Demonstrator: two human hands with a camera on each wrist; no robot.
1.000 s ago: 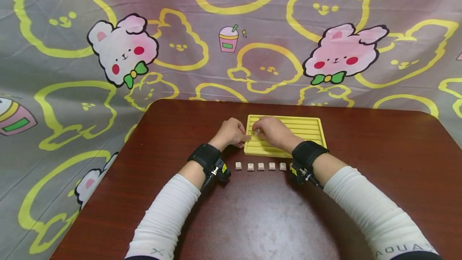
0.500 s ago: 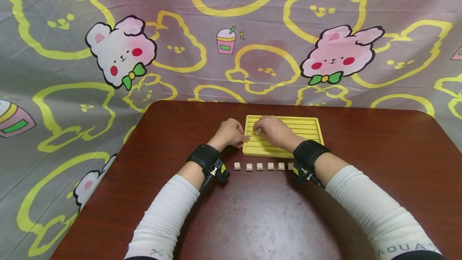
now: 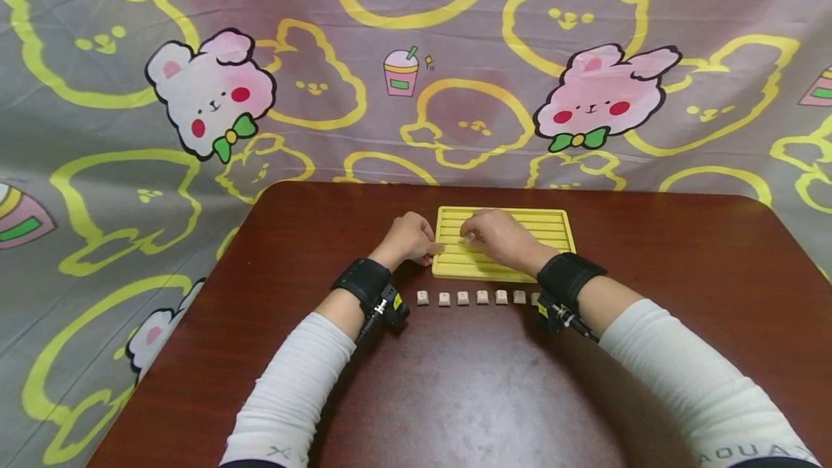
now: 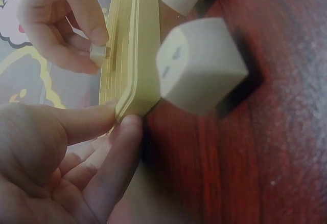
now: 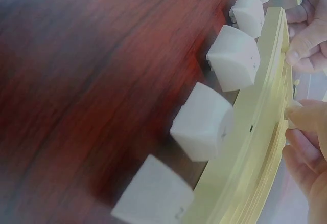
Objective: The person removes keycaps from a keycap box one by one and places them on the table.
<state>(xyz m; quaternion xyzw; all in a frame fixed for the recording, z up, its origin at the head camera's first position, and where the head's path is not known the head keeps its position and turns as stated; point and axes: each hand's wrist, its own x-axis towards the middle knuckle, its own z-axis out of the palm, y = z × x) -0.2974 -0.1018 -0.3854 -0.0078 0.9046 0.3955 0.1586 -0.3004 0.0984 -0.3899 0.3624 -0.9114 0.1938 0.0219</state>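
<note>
A yellow ridged tray (image 3: 455, 266) lies on the table. At its left edge, my left hand (image 3: 411, 237) pinches the rim, thumb on top and a finger against the outer side in the left wrist view. My right hand (image 3: 497, 237) is over the tray's left half. Its thumb and fingers pinch a small white keycap (image 4: 98, 54), held right at the tray's ridges. Several more white keycaps (image 3: 482, 297) stand in a row along the near side of the tray. A close one (image 4: 199, 65) bears dark marks on its top.
The dark red-brown table (image 3: 351, 208) has rounded far corners. Behind it hangs a cartoon-printed cloth (image 3: 468, 35). A black wrist strap with a camera sits on each wrist, the right camera (image 3: 552, 313) overlapping the row's right end.
My right hand has shifted slightly right along the tray with the keycap in its fingers. The left hand stays at the tray's edge. The head view has turned a little right.
</note>
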